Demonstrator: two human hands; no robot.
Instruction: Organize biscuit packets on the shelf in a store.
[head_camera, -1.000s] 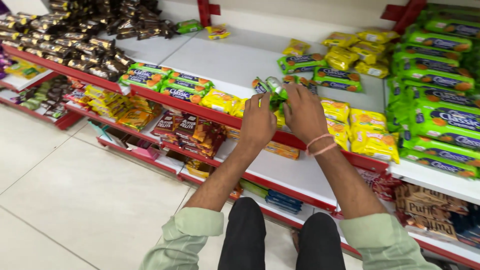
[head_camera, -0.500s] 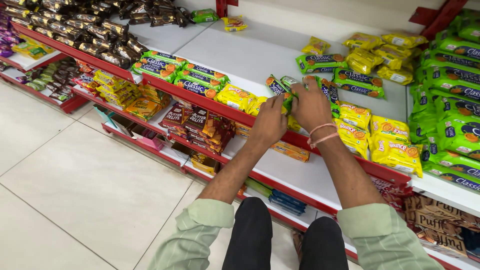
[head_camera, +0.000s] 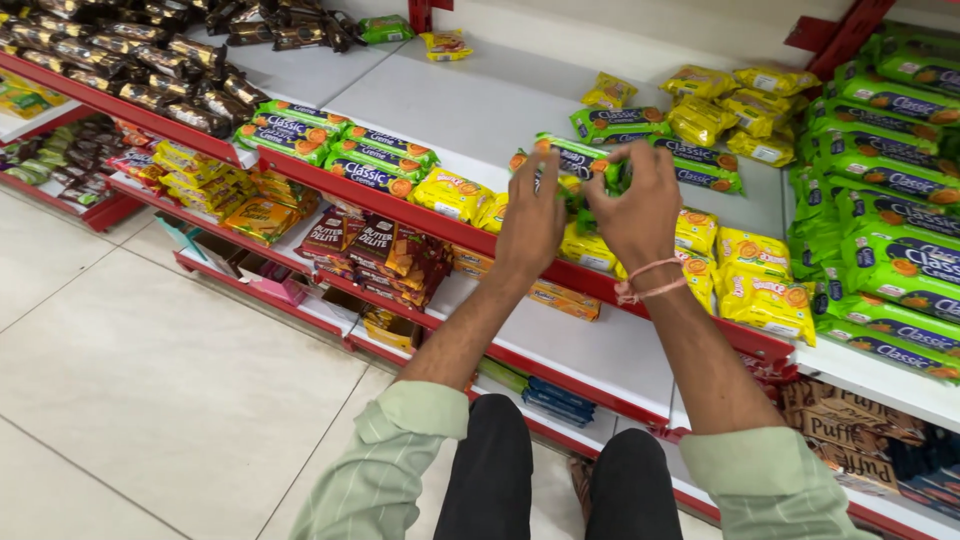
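Observation:
My left hand (head_camera: 530, 222) and my right hand (head_camera: 640, 205) are both raised over the upper white shelf (head_camera: 470, 100) and close around a stack of long green biscuit packets (head_camera: 570, 158) held between them. A pink thread band circles my right wrist. Small yellow biscuit packets (head_camera: 452, 192) lie along the shelf's red front edge just below my hands. More green packets (head_camera: 615, 122) and yellow packets (head_camera: 705, 118) lie farther back on the same shelf.
Rows of green packets (head_camera: 880, 230) fill the right side. Dark brown wrapped bars (head_camera: 130, 70) line the left shelf. Lower shelves (head_camera: 600, 350) hold brown and orange packets. My knees are close to the bottom shelf; pale floor tiles (head_camera: 170, 370) spread to the left.
Both hands stay on the green packets and have lifted them slightly higher over the shelf. The view has shifted a little to the right.

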